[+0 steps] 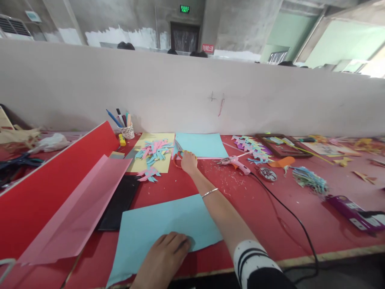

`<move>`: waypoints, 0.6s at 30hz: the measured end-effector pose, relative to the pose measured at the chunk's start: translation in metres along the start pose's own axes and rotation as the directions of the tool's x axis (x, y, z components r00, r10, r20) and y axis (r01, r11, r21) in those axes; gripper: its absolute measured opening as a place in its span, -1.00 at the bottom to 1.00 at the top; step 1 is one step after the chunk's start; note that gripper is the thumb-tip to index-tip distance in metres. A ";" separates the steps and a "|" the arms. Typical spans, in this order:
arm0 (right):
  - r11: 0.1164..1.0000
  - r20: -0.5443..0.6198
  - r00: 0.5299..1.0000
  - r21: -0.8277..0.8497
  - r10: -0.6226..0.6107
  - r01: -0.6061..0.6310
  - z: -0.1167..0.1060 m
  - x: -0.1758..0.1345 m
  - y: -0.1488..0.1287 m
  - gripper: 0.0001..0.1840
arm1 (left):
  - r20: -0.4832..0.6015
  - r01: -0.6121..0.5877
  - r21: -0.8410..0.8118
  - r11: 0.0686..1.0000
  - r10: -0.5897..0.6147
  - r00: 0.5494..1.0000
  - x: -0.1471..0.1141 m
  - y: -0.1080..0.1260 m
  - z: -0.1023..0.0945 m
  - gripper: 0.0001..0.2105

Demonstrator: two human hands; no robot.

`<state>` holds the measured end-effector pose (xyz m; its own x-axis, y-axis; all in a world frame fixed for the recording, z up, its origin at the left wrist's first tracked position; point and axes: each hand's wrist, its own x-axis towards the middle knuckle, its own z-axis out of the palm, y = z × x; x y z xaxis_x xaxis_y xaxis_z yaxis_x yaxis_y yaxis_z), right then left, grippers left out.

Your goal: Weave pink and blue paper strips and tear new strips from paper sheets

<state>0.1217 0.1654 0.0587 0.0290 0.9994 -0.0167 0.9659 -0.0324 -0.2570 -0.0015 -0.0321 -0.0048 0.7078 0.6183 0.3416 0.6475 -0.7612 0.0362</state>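
Stretched across the table, my right hand is closed around the orange handles of a pair of scissors. The blades point away from me and overlap the edge of a light blue sheet at the back. My left hand rests on the near edge of a larger blue paper sheet, its fingers curled. A dark sliver shows between thumb and fingers; I cannot make out what it is. Left of the scissors, cut pink, blue and yellow paper strips lie heaped on a yellow sheet.
A pink glue gun with a black cord lies right of my forearm. Beyond it are a round tin, blue fringed paper and a purple power strip. Pink paper leans by a red divider. A pen cup stands behind.
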 end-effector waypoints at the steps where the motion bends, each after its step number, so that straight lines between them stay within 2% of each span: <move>1: 1.000 0.002 1.000 0.001 -0.026 0.026 -0.002 -0.002 -0.001 -0.66 | 0.012 0.000 -0.010 1.000 0.000 1.000 0.001 0.000 -0.002 -0.77; 4: 0.987 0.022 0.987 0.028 -0.160 0.159 -0.023 -0.025 0.008 -0.67 | 0.056 0.009 -0.046 0.999 -0.006 0.998 0.003 -0.003 -0.004 -0.75; 6: 0.948 0.074 0.948 0.095 -0.310 0.303 -0.039 -0.055 0.023 -0.66 | 0.093 0.007 -0.059 0.998 -0.001 0.996 0.005 -0.004 -0.005 -0.74; 7: 0.863 0.130 0.861 0.211 -0.491 0.460 -0.045 -0.074 0.032 -0.65 | 0.112 0.002 -0.060 0.998 0.005 0.994 0.007 -0.005 -0.006 -0.74; 8: 0.772 0.187 0.760 0.310 -0.622 0.555 -0.048 -0.094 0.041 -0.66 | 0.134 -0.002 -0.059 0.998 0.010 0.991 0.009 -0.004 -0.007 -0.75; 9: 0.719 0.238 0.686 0.353 -0.688 0.598 -0.048 -0.114 0.050 -0.64 | 0.163 -0.005 -0.058 0.998 0.014 0.987 0.012 -0.003 -0.008 -0.76; 10: 0.711 0.272 0.660 0.347 -0.700 0.611 -0.044 -0.133 0.058 -0.59 | 0.196 -0.004 -0.061 0.998 0.016 0.980 0.015 -0.002 -0.010 -0.77; 12: 0.759 0.303 0.695 0.267 -0.651 0.594 -0.028 -0.166 0.071 -0.54 | 0.273 0.005 -0.069 0.998 0.014 0.962 0.022 0.001 -0.014 -0.79; 14: 0.808 0.260 0.766 0.154 -0.588 0.568 -0.006 -0.185 0.079 -0.71 | 0.342 0.018 -0.054 0.998 0.001 0.940 0.026 0.002 -0.017 -0.82; 16: 0.836 0.200 0.813 0.071 -0.546 0.544 0.011 -0.191 0.084 -0.84 | 0.373 0.037 -0.014 0.999 -0.029 0.927 0.026 -0.001 -0.021 -0.86; 18: 0.829 0.162 0.816 0.022 -0.554 0.559 0.019 -0.189 0.088 -0.80 | 0.365 0.058 0.029 0.998 -0.065 0.929 0.020 -0.009 -0.024 -0.84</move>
<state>0.1965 -0.0262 0.0210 -0.5533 0.8325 -0.0273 0.8114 0.5313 -0.2436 -0.0002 -0.0178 0.0246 0.7185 0.6950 -0.0280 0.6956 -0.7179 0.0287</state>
